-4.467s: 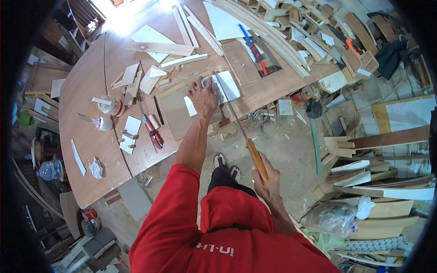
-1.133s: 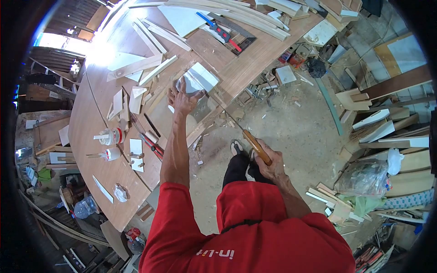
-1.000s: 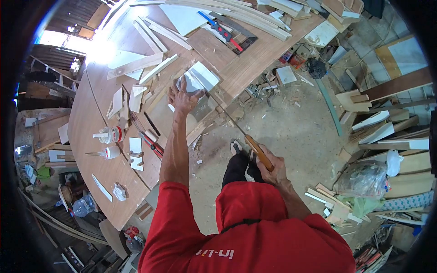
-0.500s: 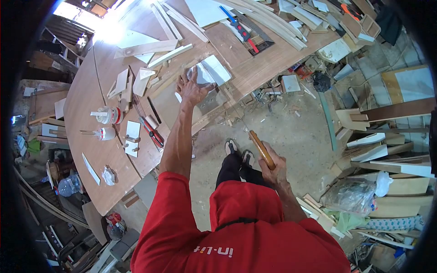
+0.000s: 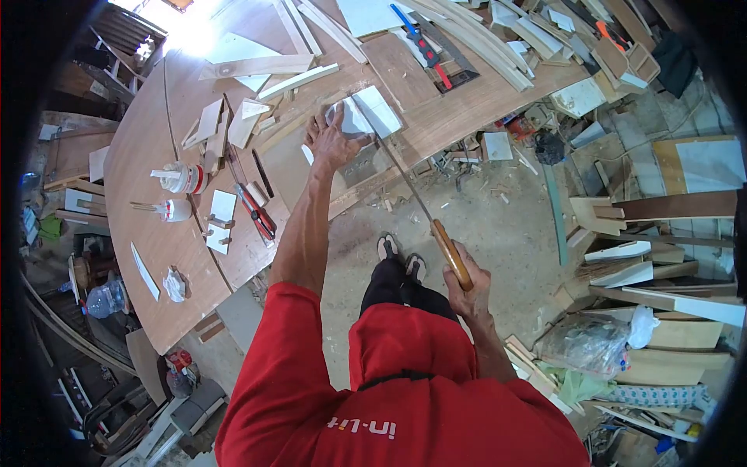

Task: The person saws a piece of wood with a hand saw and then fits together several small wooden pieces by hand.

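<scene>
My right hand [image 5: 469,282] is wrapped round the wooden handle of a handsaw [image 5: 408,177]. The saw's thin blade runs up and left to the table edge and lies along the line between two white-faced board sections. With fingers spread, my left hand [image 5: 336,144] presses flat on the left section of the white board [image 5: 355,122]. To the right of the blade is the other white section [image 5: 379,109]. Whether the two sections are still joined cannot be made out. Under them lies a flat brownish panel [image 5: 294,165] at the table's edge.
On the wooden table [image 5: 140,257] are a red-and-black tool [image 5: 255,215], a blue-and-red tool [image 5: 425,48], a metal square [image 5: 461,76], a glue jar [image 5: 180,178] and wood strips [image 5: 467,39]. Offcuts litter the floor [image 5: 498,233]. Boards [image 5: 669,204] are stacked at right.
The saw blade now shows plainly along its length, where it was faint before. My right hand has shifted slightly in view. My left hand stays on the white board; the whole view has shifted a little.
</scene>
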A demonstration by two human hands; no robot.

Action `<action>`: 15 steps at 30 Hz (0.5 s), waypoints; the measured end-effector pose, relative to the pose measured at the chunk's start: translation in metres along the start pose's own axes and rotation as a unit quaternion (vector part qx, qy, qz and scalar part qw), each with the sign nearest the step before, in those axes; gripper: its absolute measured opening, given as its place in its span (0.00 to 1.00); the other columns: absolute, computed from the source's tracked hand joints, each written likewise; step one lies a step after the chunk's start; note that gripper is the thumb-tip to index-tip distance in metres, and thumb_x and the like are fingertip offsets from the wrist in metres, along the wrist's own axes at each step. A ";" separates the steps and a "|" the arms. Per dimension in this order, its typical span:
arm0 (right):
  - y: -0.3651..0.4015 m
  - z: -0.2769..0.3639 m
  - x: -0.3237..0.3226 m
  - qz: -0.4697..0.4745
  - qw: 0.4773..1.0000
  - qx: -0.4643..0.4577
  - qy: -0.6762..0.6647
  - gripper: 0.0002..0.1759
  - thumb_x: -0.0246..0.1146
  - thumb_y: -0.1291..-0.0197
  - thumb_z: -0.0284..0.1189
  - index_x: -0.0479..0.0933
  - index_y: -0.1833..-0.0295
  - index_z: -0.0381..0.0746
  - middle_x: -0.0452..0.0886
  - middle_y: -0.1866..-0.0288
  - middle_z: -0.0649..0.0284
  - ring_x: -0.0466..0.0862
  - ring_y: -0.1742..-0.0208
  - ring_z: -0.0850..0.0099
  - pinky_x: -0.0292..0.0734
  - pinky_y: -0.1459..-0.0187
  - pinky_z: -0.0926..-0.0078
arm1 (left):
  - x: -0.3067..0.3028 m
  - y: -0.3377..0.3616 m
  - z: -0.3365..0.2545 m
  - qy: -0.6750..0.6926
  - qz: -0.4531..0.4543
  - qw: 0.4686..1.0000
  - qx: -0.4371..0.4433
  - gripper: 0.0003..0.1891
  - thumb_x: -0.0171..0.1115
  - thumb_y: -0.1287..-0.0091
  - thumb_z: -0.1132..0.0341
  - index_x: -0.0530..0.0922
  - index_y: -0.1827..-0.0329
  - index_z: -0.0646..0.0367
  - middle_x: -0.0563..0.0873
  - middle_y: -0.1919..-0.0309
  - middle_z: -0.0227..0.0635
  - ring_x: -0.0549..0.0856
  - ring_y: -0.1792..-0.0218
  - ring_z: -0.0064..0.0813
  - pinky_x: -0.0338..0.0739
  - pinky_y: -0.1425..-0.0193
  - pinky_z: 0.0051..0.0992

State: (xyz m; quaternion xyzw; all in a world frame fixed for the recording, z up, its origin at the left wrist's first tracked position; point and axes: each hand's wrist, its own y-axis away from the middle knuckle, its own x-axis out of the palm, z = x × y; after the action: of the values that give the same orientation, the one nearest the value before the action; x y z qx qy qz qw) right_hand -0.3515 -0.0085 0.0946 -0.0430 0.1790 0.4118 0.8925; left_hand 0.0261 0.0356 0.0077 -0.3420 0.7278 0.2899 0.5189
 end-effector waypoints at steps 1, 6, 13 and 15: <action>0.002 -0.002 0.000 0.000 1.000 0.001 0.000 0.25 0.62 0.42 0.20 0.73 0.36 0.28 0.84 0.47 0.47 0.85 0.64 0.71 0.79 0.61 0.76 | -0.001 0.001 0.000 0.003 0.008 1.000 0.000 0.62 0.65 0.57 0.22 0.57 0.20 0.47 0.55 0.23 0.49 0.53 0.24 0.60 0.43 0.21 0.51; 0.014 -0.003 -0.001 -0.005 1.000 -0.013 -0.003 0.25 0.62 0.41 0.20 0.74 0.36 0.28 0.85 0.50 0.50 0.82 0.69 0.76 0.76 0.65 0.79 | 0.000 0.001 0.001 0.002 0.023 1.000 -0.013 0.62 0.65 0.56 0.23 0.56 0.20 0.47 0.54 0.22 0.50 0.51 0.23 0.60 0.42 0.20 0.50; 0.015 -0.007 0.005 -0.024 0.999 -0.023 -0.004 0.24 0.62 0.40 0.19 0.75 0.37 0.29 0.84 0.59 0.57 0.77 0.71 0.81 0.74 0.68 0.82 | -0.007 0.001 -0.004 0.018 0.027 0.999 -0.014 0.61 0.68 0.56 0.26 0.56 0.19 0.43 0.53 0.21 0.46 0.49 0.23 0.61 0.43 0.22 0.55; 0.015 -0.007 0.007 -0.034 0.999 -0.032 -0.020 0.24 0.62 0.40 0.20 0.74 0.37 0.29 0.85 0.58 0.55 0.77 0.71 0.80 0.74 0.68 0.81 | -0.007 0.004 -0.005 0.023 0.024 0.999 -0.016 0.61 0.69 0.56 0.26 0.56 0.19 0.43 0.53 0.21 0.45 0.49 0.23 0.61 0.43 0.22 0.55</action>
State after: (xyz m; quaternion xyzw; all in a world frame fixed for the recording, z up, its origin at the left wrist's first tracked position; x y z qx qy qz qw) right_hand -0.3604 0.0044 0.0863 -0.0693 0.1464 0.3875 0.9075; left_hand 0.0216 0.0350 0.0161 -0.3393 0.7425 0.3064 0.4895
